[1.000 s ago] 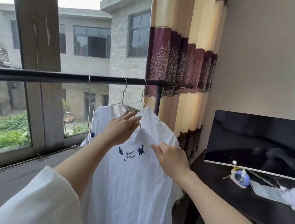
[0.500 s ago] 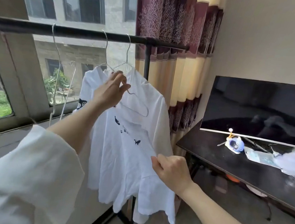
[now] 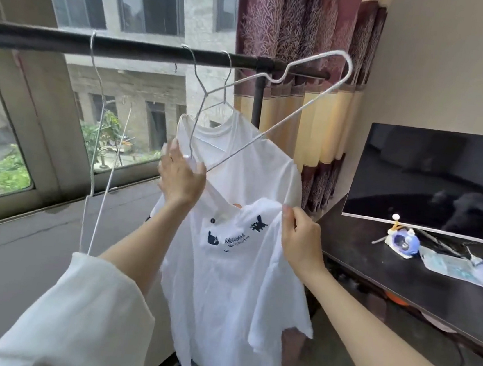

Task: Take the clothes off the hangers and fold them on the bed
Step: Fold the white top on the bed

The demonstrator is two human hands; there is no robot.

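Left hand gripped wire hanger, tilted free; right hand pinched printed shirt at shoulder, below rail. I judged cloth light, limp; hold shoulders

Soft daylight comes in through the window on the left of the frame and lights the room evenly, with no hard shadows. The dark screen at right carries dim reflections. The white shirt is bright but not blown out. Straight lines bow toward the edges from the wide lens; detail is slightly soft.
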